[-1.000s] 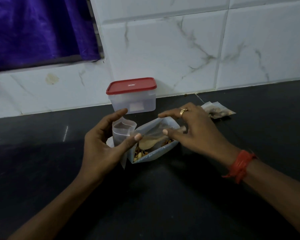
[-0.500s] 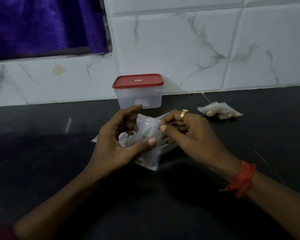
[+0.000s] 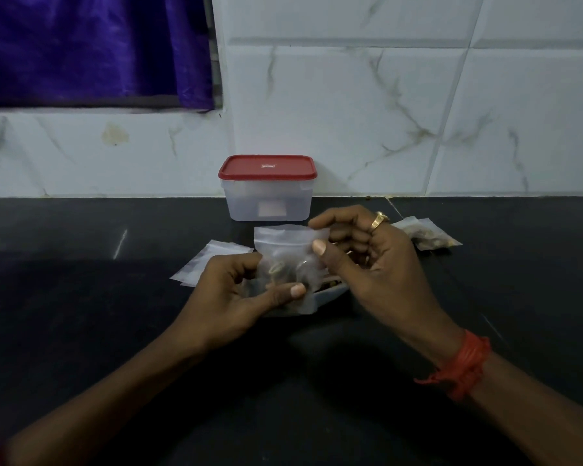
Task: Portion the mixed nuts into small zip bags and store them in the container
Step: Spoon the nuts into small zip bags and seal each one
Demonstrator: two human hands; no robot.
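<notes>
Desk point(image 3: 81, 331): dark, against a tiled wall. Container point(image 3: 266, 200) at the back, red lid point(image 3: 267, 167) on, not yet opened.

Left hand point(image 3: 236, 297): fingers and thumb clamped on the lower part of the small zip bag point(image 3: 283, 250). Right hand point(image 3: 377, 264): thumb and forefinger pinch its top right corner by the zip strip.

Change over the last second: the right hand has left the mouth of the large nut bag point(image 3: 330, 292). The small bag, then held open beside it, is now upright between both hands, just above it. A few nuts point(image 3: 276, 269) show inside.

Judgement: this portion is loaded and sealing comes next.

Empty zip bags point(image 3: 212, 264) lie left of the hands. One filled bag point(image 3: 424, 235) lies to the right, not yet stored.
</notes>
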